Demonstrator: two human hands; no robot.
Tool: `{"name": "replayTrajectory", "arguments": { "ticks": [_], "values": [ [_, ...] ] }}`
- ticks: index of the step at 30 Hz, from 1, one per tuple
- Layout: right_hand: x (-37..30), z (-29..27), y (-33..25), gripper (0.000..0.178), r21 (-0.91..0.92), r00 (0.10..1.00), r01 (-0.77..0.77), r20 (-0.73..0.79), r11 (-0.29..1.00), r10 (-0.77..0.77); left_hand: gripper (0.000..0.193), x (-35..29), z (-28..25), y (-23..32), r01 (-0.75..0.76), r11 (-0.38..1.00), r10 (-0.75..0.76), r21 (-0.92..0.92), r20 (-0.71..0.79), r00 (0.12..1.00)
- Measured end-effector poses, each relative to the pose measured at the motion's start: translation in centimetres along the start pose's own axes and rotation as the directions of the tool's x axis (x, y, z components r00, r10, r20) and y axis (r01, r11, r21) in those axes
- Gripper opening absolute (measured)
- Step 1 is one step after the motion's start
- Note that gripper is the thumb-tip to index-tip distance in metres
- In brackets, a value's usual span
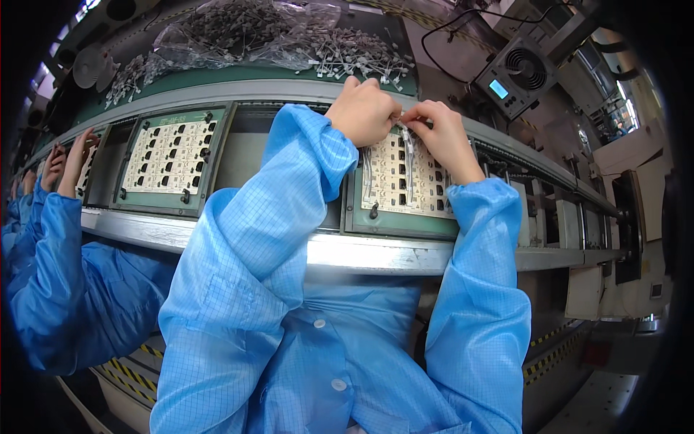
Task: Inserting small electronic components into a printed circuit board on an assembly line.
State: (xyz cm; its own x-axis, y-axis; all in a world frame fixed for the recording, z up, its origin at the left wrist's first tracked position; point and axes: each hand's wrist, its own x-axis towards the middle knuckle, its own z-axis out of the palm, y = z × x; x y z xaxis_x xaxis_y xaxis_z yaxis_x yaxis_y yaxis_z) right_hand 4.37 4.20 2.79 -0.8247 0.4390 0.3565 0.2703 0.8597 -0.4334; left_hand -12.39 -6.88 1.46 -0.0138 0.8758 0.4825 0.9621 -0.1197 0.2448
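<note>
Over the far edge of a pale circuit board panel (388,194), my two hands nearly meet. My left hand (365,112) is closed, its fingertips pinched together; whatever lies between them is hidden. Thumb and forefinger of my right hand (442,137) pinch at the upper end of a thin white cable (410,163), which lies down across the panel. A second pale cable runs along the panel's left side. Black parts stand in rows on the panel, which sits in a green carrier frame (405,226) on the conveyor line.
A heap of white cables with connectors (347,54), partly in clear plastic, lies beyond the line. Another carrier with a panel (170,155) stands to the left, near a co-worker's hands (72,160). A metal rail (376,253) runs in front; a boxed fan unit (517,72) stands far right.
</note>
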Motion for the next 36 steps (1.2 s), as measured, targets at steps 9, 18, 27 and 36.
{"name": "replayTrajectory", "arguments": {
  "ticks": [9,18,27,36],
  "values": [
    [-0.1,-1.2,0.8,0.016,0.134,0.996,-0.061,-0.055,0.989,0.068,0.015,0.2,-0.2,0.2,0.035,0.999,-0.034,-0.029,0.047,0.998],
    [-3.5,-2.3,-8.4,0.027,-0.195,0.918,0.395,0.110,0.898,-0.380,0.013,0.2,-4.5,1.0,0.396,0.910,-0.414,-0.124,-0.347,0.842],
    [-5.0,-0.2,-11.6,0.036,-0.196,0.730,0.669,0.358,0.717,-0.583,0.015,-2.2,-6.1,-0.3,0.513,0.847,-0.527,-0.142,-0.362,0.769],
    [-7.5,-2.0,-9.4,0.038,-0.275,0.725,0.666,0.455,0.694,-0.516,0.016,-3.4,-5.6,-0.9,0.486,0.863,-0.505,-0.140,-0.289,0.813]
  ]
}}
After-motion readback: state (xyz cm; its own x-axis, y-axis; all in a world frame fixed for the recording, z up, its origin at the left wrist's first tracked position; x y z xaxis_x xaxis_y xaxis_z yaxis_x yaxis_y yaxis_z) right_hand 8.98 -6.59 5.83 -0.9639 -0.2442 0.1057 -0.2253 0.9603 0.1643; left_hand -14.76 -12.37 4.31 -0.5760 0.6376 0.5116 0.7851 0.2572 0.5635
